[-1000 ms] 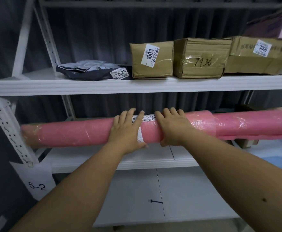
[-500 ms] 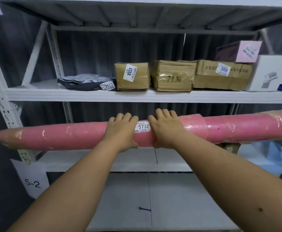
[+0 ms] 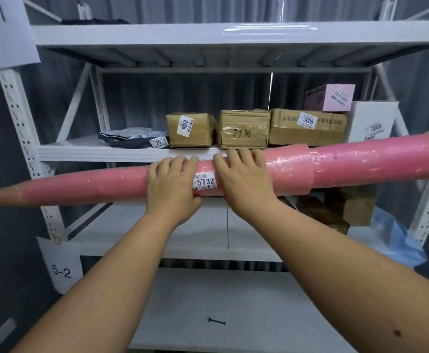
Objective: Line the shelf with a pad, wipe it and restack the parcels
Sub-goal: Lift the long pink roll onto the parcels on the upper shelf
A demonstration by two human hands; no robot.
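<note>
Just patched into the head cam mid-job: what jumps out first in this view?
A long pink roll wrapped in clear film spans the frame, tilted up to the right, gripped near its middle by the left hand and right hand on either side of its 5732 label. Behind it, the middle shelf carries a grey mailer bag and a row of brown boxes.
</note>
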